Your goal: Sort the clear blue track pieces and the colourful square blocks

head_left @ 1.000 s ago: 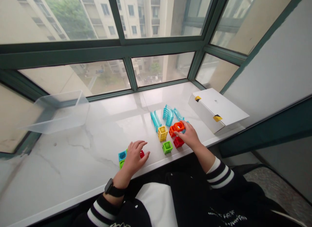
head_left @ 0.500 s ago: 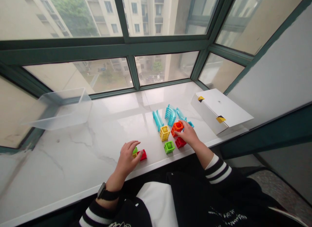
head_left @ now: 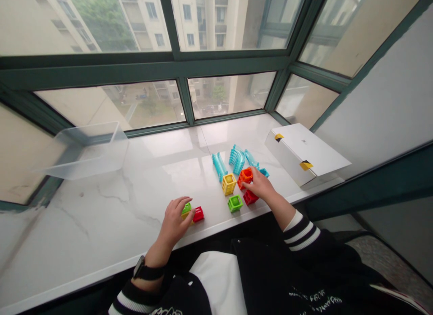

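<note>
My left hand [head_left: 175,219] is at the front of the ledge, fingers spread and arched over joined toy blocks. Between thumb and index finger show a green block [head_left: 186,208] and a bit of yellow below it. A red block [head_left: 198,214] sits at their right, just past the thumb. Farther right, my right hand [head_left: 262,185] closes thumb and fingers round an orange block [head_left: 245,175]. Beneath that hand is another red block [head_left: 250,197], partly covered. A yellow block [head_left: 229,184] and a separate green block [head_left: 235,203] stand left of it.
Behind the blocks lie a straight light-blue track piece [head_left: 219,167], a curved one [head_left: 237,159] and more blue pieces [head_left: 251,158]. A white box [head_left: 309,150] with yellow-black tape stands at right. At left is a clear plastic bin [head_left: 91,164]. Windows border the white ledge [head_left: 111,220].
My left hand has drawn slightly left, uncovering more of the green and red blocks, which stay in place. My right hand, at the orange block, has shifted only a touch left.
</note>
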`<state>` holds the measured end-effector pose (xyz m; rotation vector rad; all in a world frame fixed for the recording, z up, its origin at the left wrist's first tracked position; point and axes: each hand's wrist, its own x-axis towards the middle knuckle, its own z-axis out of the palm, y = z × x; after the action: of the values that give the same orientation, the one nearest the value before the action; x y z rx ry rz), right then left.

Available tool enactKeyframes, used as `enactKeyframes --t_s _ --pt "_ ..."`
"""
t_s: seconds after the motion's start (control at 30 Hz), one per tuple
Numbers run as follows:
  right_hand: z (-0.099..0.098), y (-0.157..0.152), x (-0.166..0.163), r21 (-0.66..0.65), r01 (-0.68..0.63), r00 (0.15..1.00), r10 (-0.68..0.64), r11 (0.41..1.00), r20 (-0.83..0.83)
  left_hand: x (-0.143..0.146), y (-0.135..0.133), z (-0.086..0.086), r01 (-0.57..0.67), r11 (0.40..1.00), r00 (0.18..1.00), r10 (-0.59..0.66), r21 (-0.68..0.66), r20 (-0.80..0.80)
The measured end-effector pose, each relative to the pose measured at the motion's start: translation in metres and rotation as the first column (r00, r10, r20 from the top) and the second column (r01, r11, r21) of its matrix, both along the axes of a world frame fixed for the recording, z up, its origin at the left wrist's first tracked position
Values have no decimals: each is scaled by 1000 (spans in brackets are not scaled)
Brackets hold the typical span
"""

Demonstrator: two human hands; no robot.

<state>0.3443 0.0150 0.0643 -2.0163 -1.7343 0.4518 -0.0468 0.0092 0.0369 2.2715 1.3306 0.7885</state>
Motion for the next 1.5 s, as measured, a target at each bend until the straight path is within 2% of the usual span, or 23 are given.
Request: enactKeyframes --t_s 0.2,0.47,0.77,1.0,1.13,1.23,1.33,1.43,1.5 --pt "1 1 -1 -15 18 1000 -18 1000 24 -3 0 0 -8 1000 1000 8 -8 9" --pt "-7 1 -3 36 34 998 -36 999 44 -13 -3 -1 -69 998 997 69 6 15" --pt "-5 0 -6 42 38 996 -41 998 77 -35 -9 -11 -134 990 991 134 -49 -2" --pt "0 -3 -7 1 48 987 -47 999 152 -53 -11 -23 -137 991 990 136 -14 -39" --pt "-3 -6 -5 28 11 988 -15 1000 156 -65 -18 -30 -124 992 991 124 3 -41" --pt "-3 -9 -3 88 -3 984 -12 996 178 -73 -23 -35 -131 991 990 131 6 -45" --pt "5 -14 -6 231 -12 979 -36 973 201 -76 -29 -38 -146 989 988 146 -5 -47" --pt "23 -21 -17 467 -56 991 -9 883 136 -75 -32 -40 -156 987 987 155 -30 -39" --pt "36 -28 -31 595 -119 993 88 795 80 -73 -33 -41 -147 988 989 145 -56 -39"
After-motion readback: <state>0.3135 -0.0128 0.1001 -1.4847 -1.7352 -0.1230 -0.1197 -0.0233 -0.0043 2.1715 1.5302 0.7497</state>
